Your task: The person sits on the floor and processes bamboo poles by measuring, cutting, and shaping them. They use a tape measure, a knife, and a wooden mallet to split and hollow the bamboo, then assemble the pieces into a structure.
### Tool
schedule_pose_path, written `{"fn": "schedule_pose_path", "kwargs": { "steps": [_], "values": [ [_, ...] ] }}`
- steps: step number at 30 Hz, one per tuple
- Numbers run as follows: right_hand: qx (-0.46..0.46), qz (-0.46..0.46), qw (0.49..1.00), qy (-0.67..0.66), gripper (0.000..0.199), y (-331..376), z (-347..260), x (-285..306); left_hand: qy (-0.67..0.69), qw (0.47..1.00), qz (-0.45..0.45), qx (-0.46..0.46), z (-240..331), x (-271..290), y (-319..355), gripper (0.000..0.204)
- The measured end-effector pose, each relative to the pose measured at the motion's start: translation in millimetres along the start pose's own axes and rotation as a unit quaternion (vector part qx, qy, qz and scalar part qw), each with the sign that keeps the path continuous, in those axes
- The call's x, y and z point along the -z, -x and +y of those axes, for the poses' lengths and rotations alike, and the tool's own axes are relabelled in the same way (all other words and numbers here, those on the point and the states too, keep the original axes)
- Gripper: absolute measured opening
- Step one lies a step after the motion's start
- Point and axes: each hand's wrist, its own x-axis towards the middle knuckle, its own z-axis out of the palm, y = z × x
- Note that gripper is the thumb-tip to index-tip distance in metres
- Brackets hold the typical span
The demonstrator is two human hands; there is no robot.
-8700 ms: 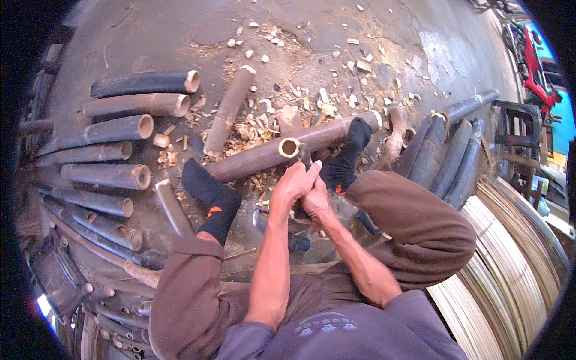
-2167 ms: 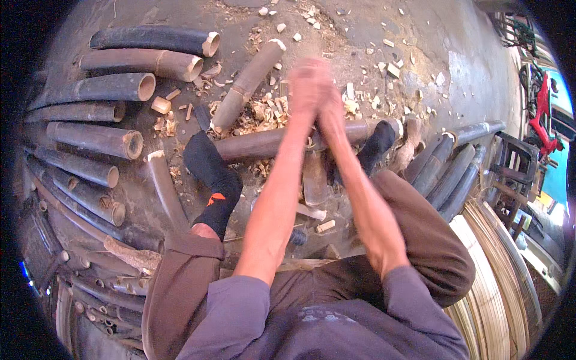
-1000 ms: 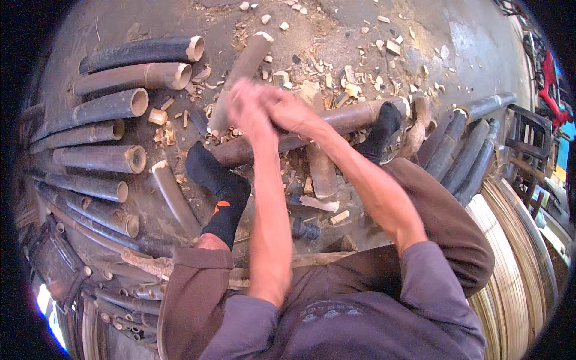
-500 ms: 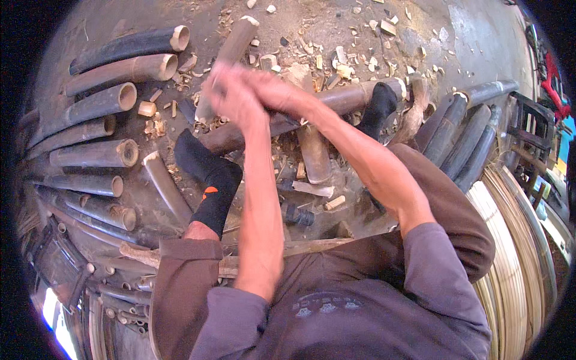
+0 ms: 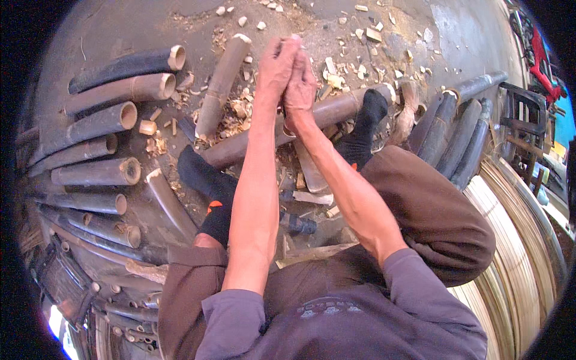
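Plainly, we see the left hand [image 5: 276,67] and right hand [image 5: 299,90] brought narrowly together, fingers curled; we cannot tell what lies between them. Nearer us, a long, smooth, brown, round bamboo tube [image 5: 345,108] slants between two black knitted socks [image 5: 373,114], the forearms hiding part of it. Curled, pale bamboo shavings [image 5: 242,109] litter the scuffed grey floor [image 5: 120,27] around a shorter brown bamboo tube [image 5: 222,87]. Dark, hollow bamboo tubes [image 5: 95,173] line our left; flat, pale, layered strips [image 5: 507,240] bend along our right.
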Motion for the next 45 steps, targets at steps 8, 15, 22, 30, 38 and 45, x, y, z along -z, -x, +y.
{"fn": "schedule_pose_path", "kwargs": {
  "steps": [8,15,22,30,38,45],
  "values": [
    [0.001,-0.441,0.894,0.084,0.061,39,-3,2,-0.044,0.907,0.409,-0.092,-4,35,102,0.037],
    [-0.022,-0.448,0.876,0.177,0.046,37,-6,7,0.049,0.936,0.348,-0.035,-31,41,113,0.042],
    [-0.146,-0.353,0.920,0.081,0.061,-24,-41,40,0.177,0.950,0.255,0.022,52,-11,44,0.050],
    [-0.069,-0.462,0.859,0.209,0.062,-29,-46,4,0.228,0.877,0.418,-0.063,36,2,42,0.017],
    [-0.124,-0.399,0.904,0.087,0.059,-20,-41,8,0.214,0.906,0.358,-0.069,19,0,28,0.021],
    [-0.045,-0.075,0.995,0.049,0.059,-13,-7,58,0.072,0.997,0.013,-0.032,18,-39,18,0.027]
  ]
}}
